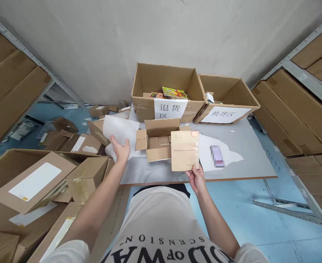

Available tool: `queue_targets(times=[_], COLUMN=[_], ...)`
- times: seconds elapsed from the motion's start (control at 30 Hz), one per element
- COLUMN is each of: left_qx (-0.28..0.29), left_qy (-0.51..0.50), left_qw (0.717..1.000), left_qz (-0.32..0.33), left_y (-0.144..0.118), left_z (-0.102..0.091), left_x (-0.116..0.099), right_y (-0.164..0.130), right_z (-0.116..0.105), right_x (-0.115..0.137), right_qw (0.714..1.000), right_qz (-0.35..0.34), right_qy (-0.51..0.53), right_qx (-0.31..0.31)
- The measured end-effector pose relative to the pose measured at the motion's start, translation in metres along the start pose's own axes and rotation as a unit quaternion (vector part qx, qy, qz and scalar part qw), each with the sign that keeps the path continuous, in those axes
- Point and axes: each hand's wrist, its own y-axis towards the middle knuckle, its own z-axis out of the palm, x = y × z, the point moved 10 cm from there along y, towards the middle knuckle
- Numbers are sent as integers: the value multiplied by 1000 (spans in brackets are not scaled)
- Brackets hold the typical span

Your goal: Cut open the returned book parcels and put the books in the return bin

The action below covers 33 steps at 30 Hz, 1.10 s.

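Your left hand (120, 150) grips white paper (119, 131) at the counter's (248, 153) left edge — your right hand (196, 179) pinches a tan book (185, 150) over the front edge, beside a small open box (156, 140).

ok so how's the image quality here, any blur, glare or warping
Head view: even, soft lighting with no harsh glare; wide-angle warping bends the grey metal shelving outward at both edges; a small purple patch on the white sheet is pixelated; the tan flat book in the right hand stays sharp.
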Motion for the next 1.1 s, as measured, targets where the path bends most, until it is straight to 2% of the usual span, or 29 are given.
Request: queue_targets(times=[0.03, 0.07, 0.1, 0.13, 0.2, 0.23, 0.3, 0.43, 0.5, 0.6, 0.67, 0.8, 0.87, 0.93, 0.97, 1.0, 1.03, 1.1], left_qx=[11, 50, 113, 209, 384, 433, 471, 482, 475, 448, 416, 338, 302, 280, 276, 273, 272, 276], left_qy=[-16, -51, -96, -132, -172, -189, -212, -279, -326, -392, -425, -447, -449, -452, -454, -456, -458, -463], left_qw=[1000, 996, 986, 965, 904, 880, 856, 830, 816, 801, 801, 822, 832, 834, 833, 830, 827, 820], left_qz=[22, 51, 73, 87, 82, 60, 29, -24, -49, -65, -71, -100, -122, -145, -157, -168, -178, -193], left_y=[-16, -35, -57, -84, -139, -161, -185, -194, -191, -188, -186, -182, -180, -180, -180, -181, -181, -183], left_z=[8, 22, 41, 64, 106, 120, 138, 155, 155, 149, 145, 142, 140, 138, 136, 134, 132, 129], left_x=[-16, -34, -53, -70, -95, -101, -112, -129, -140, -155, -160, -150, -139, -127, -122, -117, -113, -107], right_y=[2, 3, 5, 7, 12, 14, 18, 22, 19, 10, 1, -22, -28, -32, -32, -29, -23, -1], right_z=[3, 7, 11, 15, 24, 29, 37, 53, 62, 79, 92, 117, 124, 126, 125, 122, 117, 101], right_x=[1, 4, 7, 11, 20, 24, 34, 52, 62, 74, 79, 81, 75, 67, 66, 67, 71, 86], right_qw=[1000, 1000, 1000, 1000, 999, 998, 995, 976, 952, 901, 854, 721, 659, 613, 602, 603, 618, 683], right_qz=[-2, -7, -13, -21, -40, -50, -71, -136, -186, -265, -329, -450, -465, -458, -451, -441, -429, -391], right_qy=[-1, -2, -3, -6, -20, -32, -65, -170, -241, -338, -391, -487, -533, -560, -563, -564, -563, -553], right_qx=[0, 0, 1, 1, 4, 6, 9, 15, 24, 55, 98, 201, 255, 319, 342, 353, 343, 273])
